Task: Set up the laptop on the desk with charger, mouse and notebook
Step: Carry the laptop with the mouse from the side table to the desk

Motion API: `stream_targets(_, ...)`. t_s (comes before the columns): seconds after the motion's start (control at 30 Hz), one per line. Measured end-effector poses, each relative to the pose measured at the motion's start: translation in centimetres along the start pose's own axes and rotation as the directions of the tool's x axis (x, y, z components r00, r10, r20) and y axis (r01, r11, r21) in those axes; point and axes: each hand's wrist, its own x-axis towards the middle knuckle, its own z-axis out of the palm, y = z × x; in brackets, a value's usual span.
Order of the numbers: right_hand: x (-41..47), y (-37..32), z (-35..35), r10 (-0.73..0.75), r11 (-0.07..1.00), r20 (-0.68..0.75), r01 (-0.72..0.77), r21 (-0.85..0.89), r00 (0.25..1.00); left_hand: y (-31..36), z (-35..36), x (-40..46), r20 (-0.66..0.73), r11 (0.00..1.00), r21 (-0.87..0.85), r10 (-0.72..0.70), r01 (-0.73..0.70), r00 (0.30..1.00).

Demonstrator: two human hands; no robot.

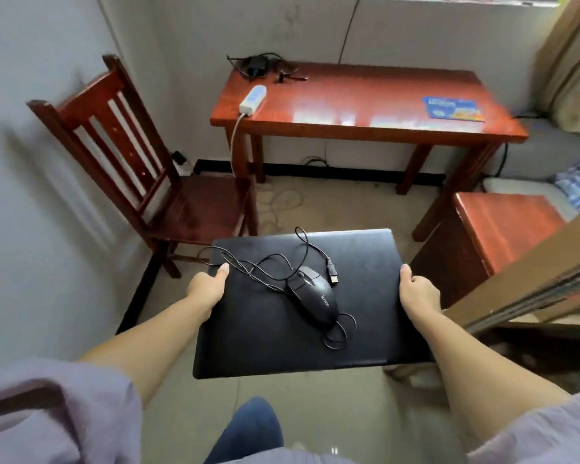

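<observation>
Left hand [208, 287] and right hand [417, 294] clamped on opposite edges of closed laptop [265, 329], short of desk [365, 95]. Mouse [315, 298] loose on lid, charger [258, 67] at desk's far-left corner. Risk: tilt the lid, mouse slides off.

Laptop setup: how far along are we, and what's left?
Early. Already on the desk: charger, power strip and a blue pad or notebook. In hand: the closed laptop, gripped at its sides by the left hand and right hand, with the mouse riding on top. Left: set it down, open it, connect everything.
</observation>
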Motion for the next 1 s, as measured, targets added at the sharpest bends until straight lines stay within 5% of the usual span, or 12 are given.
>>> stream_targets(0.7,38.1,-9.9,-7.8,0.211,0.975,-0.099,-0.202,0.095,0.973,38.2,23.8,21.3,0.11,0.955,0.191,0.21,-0.228,0.972)
stream_targets(1.0,57.9,-18.2,-10.0,0.05,0.997,-0.047,-0.048,0.054,0.998,50.6,31.7,30.3,0.02,0.983,0.117,0.138,-0.139,0.99)
